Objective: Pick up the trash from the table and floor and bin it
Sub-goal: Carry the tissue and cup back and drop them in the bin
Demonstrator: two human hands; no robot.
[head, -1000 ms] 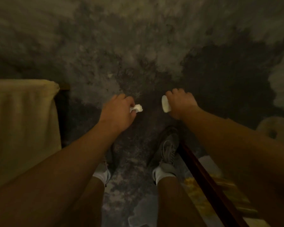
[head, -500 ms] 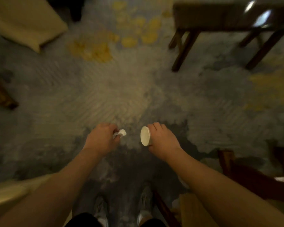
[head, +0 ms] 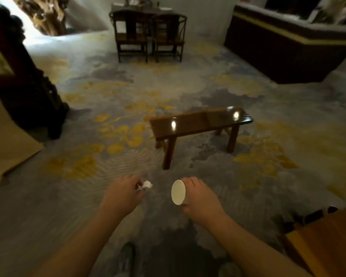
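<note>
The person is standing on the carpet (head: pixel 72 196) with both arms out in front. Each of the hands has a bit of trash in it.

The left hand (head: pixel 121 193) is curled closed. A small scrunched white paper (head: pixel 146 185) pokes out between the thumb and fingers. It looks like a tissue or a wrapper, but it is too small to tell which.

The right hand (head: pixel 200 198) is wrapped around a white paper cup (head: pixel 178 192). The cup is lying on its side in the hand, with its round end facing left, toward the other hand. The two bits of trash are near each other but not touching.

So picking up looks done for these two things. They are off the floor and held well.

What is left is the bin part. I cannot see a bin anywhere from here. The person will need to find it and drop both things in.

Just ahead is a low shiny wooden bench (head: pixel 200 121). Its tabletop shows only two bright spots, which look like lights shining on it, not trash. The carpet around it has yellow flower shapes, and I see no more litter on it, though the room is dim and parts are blurry. Two dark chairs (head: pixel 148 37) stand far back by a table, too far away for me to tell what is on it.
</note>
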